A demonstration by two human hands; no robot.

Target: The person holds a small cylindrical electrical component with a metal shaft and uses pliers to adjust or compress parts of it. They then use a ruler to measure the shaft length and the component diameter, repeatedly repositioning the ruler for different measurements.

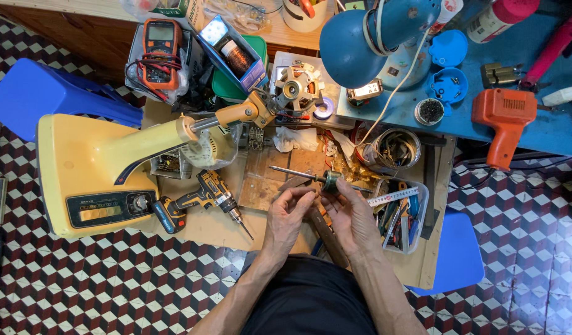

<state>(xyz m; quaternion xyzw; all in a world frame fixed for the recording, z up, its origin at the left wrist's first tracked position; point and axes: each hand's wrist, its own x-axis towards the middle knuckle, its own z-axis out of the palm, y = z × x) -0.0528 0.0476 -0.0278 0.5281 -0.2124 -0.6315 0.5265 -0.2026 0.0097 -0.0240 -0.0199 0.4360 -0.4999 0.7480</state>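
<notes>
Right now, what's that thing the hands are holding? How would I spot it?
Find the big yellow machine on the left of the wooden bench, then look right, past the cordless drill. Just above the left hand and right hand is a thin metal shaft with a greenish drum; nothing else nearby is a long rod.

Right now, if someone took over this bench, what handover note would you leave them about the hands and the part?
Left hand: fingertips pinching at the motor rotor, near its shaft.
Right hand: supports the rotor from below, thumb by its green-wound core.
The rotor is held just above the wooden board, shaft pointing left.
Nearby: cordless drill lying to the left, clear tool tray to the right, stator further up the bench, blue lamp overhead.
Done: rotor is out and in hand.
Left: cannot tell from this view; rotor and stator remain apart.
</notes>
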